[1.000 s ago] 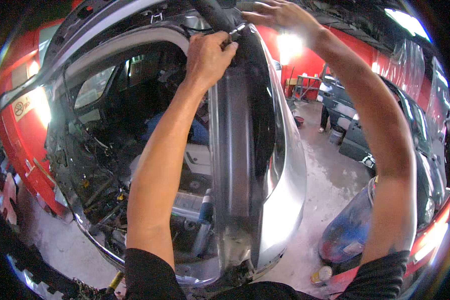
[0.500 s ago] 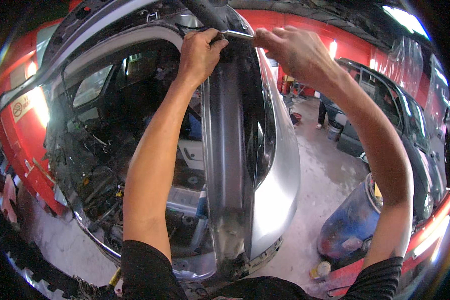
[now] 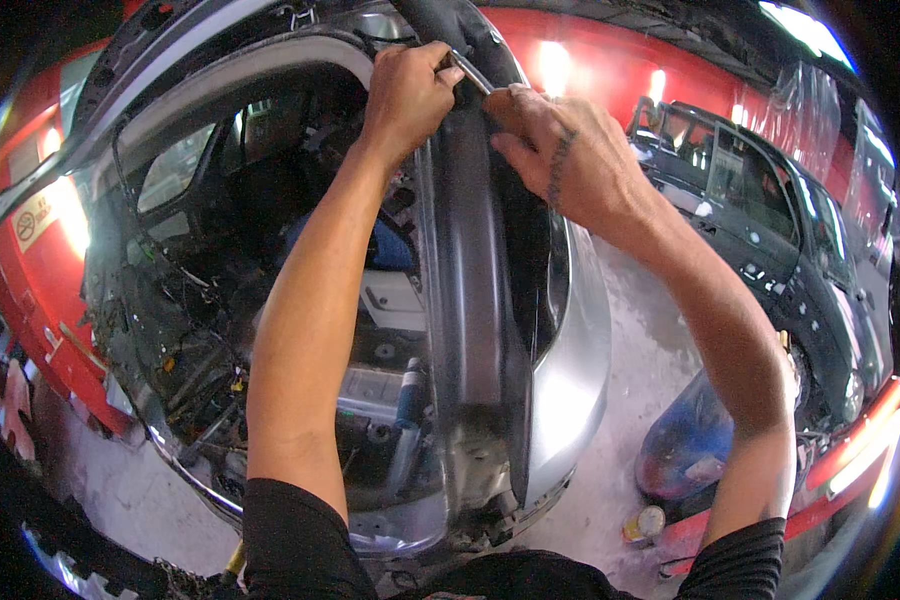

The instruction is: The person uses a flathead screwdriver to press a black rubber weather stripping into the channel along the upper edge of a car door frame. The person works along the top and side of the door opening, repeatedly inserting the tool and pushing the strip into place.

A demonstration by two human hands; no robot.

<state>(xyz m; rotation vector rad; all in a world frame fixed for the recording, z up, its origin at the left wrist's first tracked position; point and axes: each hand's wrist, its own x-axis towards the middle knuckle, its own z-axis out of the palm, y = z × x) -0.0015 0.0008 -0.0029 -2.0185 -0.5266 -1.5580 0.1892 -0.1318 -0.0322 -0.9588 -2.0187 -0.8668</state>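
Observation:
My left hand (image 3: 408, 95) is closed at the upper rear corner of a silver car body (image 3: 575, 400), its thumb and fingers around the head end of a wrench (image 3: 472, 74). The wrench's thin metal shaft slants down to the right into my right hand (image 3: 575, 155), which is closed around its other end. What the wrench's head sits on is hidden by my left fingers. Below both hands runs the dark rear pillar (image 3: 473, 300), beside the open rear hatch frame. A black strut-like tube (image 3: 425, 25) passes just above my left hand.
Loose wiring (image 3: 195, 290) hangs in the stripped car interior, where a blue cylinder (image 3: 408, 392) stands. To the right are a blue drum (image 3: 685, 440), a small can (image 3: 644, 524) and a dark car (image 3: 750, 210). Red walls (image 3: 610, 60) surround the bay.
My right hand has swung down and slightly left, tilting the wrench from nearly level to a steep slant. My left hand stays at the wrench's head. The view has shifted slightly.

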